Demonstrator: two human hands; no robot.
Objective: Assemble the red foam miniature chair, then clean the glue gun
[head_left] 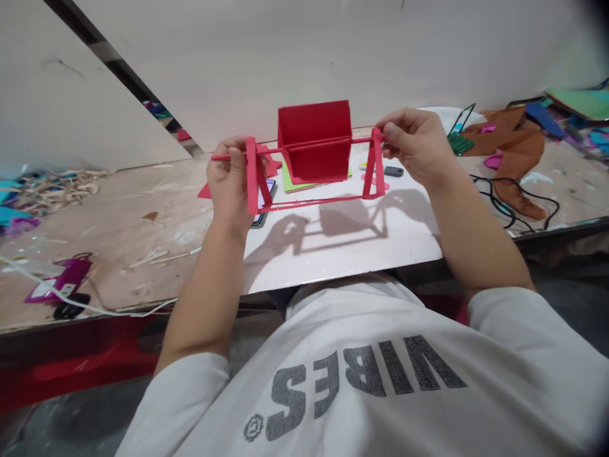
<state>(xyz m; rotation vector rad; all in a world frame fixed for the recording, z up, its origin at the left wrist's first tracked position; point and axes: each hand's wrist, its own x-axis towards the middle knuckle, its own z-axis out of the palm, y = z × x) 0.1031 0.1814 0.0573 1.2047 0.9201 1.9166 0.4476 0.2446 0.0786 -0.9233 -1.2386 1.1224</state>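
Between my two hands, above the white board (304, 260), hangs a red paper model (314, 162). It has a folded panel on a thin horizontal rod, with an A-shaped leg frame at each end and thin strips joining the legs below. My left hand (231, 181) pinches the rod beside the left frame, and the rod's end sticks out past my fingers. At the other side my right hand (412, 143) is closed on the rod's end by the top of the right frame; its fingertips partly hide that end. The model's shadow falls on the board.
Under the model lie a phone (262, 206), green paper (292, 183) and a small dark grey object (394, 171). Thin wood sticks (71, 193) are heaped at left, near a purple glue gun-like item (59, 282). Brown scraps (516, 149) and a black cable (504, 209) lie at right.
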